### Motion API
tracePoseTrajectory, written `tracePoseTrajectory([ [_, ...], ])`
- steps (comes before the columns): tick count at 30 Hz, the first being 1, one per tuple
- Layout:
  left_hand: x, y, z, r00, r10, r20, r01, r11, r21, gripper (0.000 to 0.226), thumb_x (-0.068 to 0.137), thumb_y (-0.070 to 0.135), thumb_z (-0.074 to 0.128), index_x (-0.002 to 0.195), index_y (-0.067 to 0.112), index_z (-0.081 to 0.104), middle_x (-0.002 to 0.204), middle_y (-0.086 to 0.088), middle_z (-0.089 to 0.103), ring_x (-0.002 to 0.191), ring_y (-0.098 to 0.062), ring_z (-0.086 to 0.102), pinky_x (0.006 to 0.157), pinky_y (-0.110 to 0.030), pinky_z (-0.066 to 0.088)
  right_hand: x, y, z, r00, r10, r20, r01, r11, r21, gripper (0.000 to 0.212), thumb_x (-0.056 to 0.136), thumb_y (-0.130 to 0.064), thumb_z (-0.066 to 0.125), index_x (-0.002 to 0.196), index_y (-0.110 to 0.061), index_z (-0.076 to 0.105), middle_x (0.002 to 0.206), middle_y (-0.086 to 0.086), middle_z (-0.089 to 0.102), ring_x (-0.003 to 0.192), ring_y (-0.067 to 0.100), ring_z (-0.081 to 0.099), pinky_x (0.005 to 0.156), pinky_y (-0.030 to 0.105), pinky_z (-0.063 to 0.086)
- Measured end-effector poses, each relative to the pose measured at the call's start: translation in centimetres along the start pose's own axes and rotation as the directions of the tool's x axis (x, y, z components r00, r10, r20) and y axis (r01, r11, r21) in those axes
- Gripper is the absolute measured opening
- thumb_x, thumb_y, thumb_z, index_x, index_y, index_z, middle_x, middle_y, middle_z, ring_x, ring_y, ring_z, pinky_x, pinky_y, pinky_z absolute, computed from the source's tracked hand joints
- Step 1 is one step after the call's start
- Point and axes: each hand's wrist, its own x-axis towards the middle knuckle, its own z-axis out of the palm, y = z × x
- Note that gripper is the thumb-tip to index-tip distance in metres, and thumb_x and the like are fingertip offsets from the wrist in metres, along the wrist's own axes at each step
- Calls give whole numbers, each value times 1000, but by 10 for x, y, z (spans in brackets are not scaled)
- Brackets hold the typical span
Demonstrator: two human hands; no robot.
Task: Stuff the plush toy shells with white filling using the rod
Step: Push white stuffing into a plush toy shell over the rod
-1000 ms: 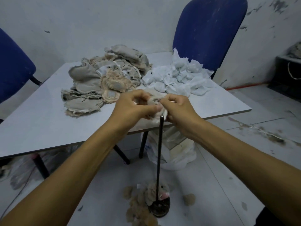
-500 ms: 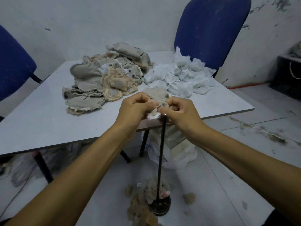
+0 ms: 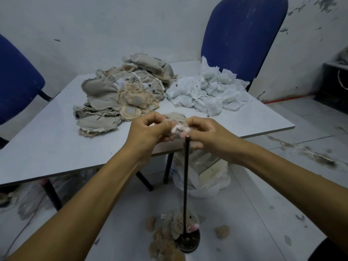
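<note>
Beige plush shells (image 3: 120, 95), white filling (image 3: 207, 93), blue chair (image 3: 243, 34), black rod (image 3: 186, 176)

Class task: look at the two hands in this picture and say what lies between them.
In the head view, the plush shell with white filling sits between the left hand and right hand, above the upright rod.

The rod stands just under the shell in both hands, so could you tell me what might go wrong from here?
1. The rod is thin and stands on a small round base; a sideways push could probably tip it.
2. White filling shows between the left hand and the right hand; it may slip out of the shell instead of going in.
3. The rod tip sits close to the right hand's fingers, so a hard push could jab them.
</note>
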Motion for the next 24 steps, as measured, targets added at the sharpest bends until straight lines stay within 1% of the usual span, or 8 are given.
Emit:
tracePoseTrajectory([
  [4,0,-13,12,994,-71,-88,72,997,13,28,80,8,79,58,15,63,68,-14,66,61,-23,65,57,-30,55,2,12,8,957,-164,-238,35,883,-469,18,89,-28,73,92,-11,67,71,-2,66,67,9,62,63,30,52],
  [6,0,-14,16,991,-115,-71,111,993,-48,29,83,10,76,58,16,64,72,-14,69,62,-20,67,55,-26,55,6,14,11,930,-188,-316,24,888,-458,22,88,-31,72,85,-10,66,67,1,62,63,12,58,63,35,53],
  [9,-2,-13,14,998,-65,9,66,997,-50,30,86,2,69,60,17,65,78,-11,69,69,-18,70,62,-24,56,9,16,11,893,-225,-389,2,867,-497,24,86,-33,73,77,-13,64,59,-5,57,55,6,51,54,29,45],
  [13,-8,-11,16,996,86,-1,-82,950,302,13,78,19,77,74,14,66,91,-7,63,92,-26,67,82,-44,58,14,19,8,838,-244,-489,-46,860,-509,21,84,-30,71,69,-20,60,53,-10,53,50,2,48,48,12,38],
  [15,-11,-9,20,987,155,-33,-126,893,432,13,81,20,78,76,14,68,87,-2,62,87,-18,65,82,-44,57,17,21,11,817,-262,-514,-71,838,-540,18,82,-28,70,71,-16,62,53,-8,52,51,4,48,47,12,37],
  [18,-13,-7,23,973,229,-36,-177,834,522,13,83,21,76,76,14,69,81,3,62,77,-9,63,77,-34,57,20,22,14,803,-265,-533,-87,834,-545,19,81,-28,69,70,-14,63,50,-7,51,50,4,48,49,18,42],
  [20,-12,-8,24,954,296,-42,-213,773,598,12,83,20,75,75,14,69,79,4,62,72,-7,62,74,-29,54,22,20,14,800,-257,-541,-91,841,-534,21,81,-26,69,69,-11,62,50,-6,51,52,9,50,60,31,51],
  [24,-7,-9,27,913,405,-43,-239,619,748,15,84,21,68,72,16,62,79,3,60,70,-14,59,67,-36,49,25,13,23,785,-280,-552,-112,813,-571,28,83,-27,66,66,-6,60,55,-2,53,59,17,54,65,41,52],
])
